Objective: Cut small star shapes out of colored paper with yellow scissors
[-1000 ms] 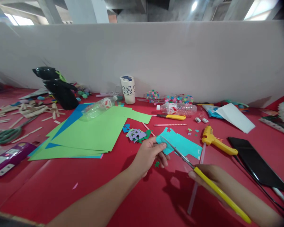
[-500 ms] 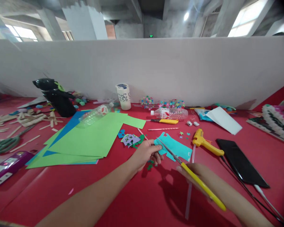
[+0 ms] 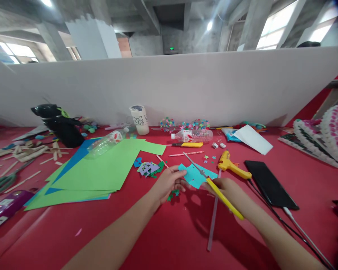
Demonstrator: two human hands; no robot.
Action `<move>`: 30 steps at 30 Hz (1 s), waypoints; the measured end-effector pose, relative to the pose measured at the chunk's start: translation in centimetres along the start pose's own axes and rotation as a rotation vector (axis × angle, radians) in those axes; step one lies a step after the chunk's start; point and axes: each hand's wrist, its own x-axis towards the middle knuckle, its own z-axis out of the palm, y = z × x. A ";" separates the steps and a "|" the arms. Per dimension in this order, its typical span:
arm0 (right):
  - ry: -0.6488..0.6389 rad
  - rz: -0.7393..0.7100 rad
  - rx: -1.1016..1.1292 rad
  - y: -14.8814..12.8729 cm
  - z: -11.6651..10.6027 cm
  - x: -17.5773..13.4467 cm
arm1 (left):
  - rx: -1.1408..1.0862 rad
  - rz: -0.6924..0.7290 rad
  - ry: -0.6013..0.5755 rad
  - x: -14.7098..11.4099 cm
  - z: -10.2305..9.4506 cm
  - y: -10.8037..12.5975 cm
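Note:
My left hand [image 3: 168, 183] pinches the left end of a piece of turquoise paper [image 3: 195, 177] between thumb and fingers, above the red table. My right hand [image 3: 231, 189] is closed around yellow-handled scissors [image 3: 223, 197], seen nearly edge-on. Their metal blades lie across the paper and point up and left; how far apart they are cannot be made out. Small green paper stars [image 3: 173, 195] lie under my left hand. A pile of purple, green and blue paper scraps [image 3: 148, 168] rests just beyond it.
A yellow glue gun [image 3: 233, 168], trailing a cord, and a black phone [image 3: 270, 183] lie right. Behind are a utility knife [image 3: 192, 144], a clear bottle [image 3: 197, 135] and a cup [image 3: 140, 120]. Green paper sheets [image 3: 101, 168], a black flask [image 3: 63, 127] and wooden sticks [image 3: 28, 152] occupy the left.
The view has shifted, so most things appear further left. The turquoise paper has turned and tilted in my left hand, and my right hand with the scissors has come closer to it.

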 end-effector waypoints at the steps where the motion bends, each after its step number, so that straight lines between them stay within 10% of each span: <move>1: -0.002 -0.008 0.033 -0.3 0.1 0.1 | 0.007 0.007 0.005 -0.4 0.0 0.1; 16: -0.055 -0.145 0.351 -4.4 2.8 -0.2 | -0.031 0.028 -0.093 -2.8 0.1 0.0; 30: -0.292 -0.315 -0.147 -2.3 0.2 -1.8 | -0.110 0.297 0.276 -3.2 -1.8 1.5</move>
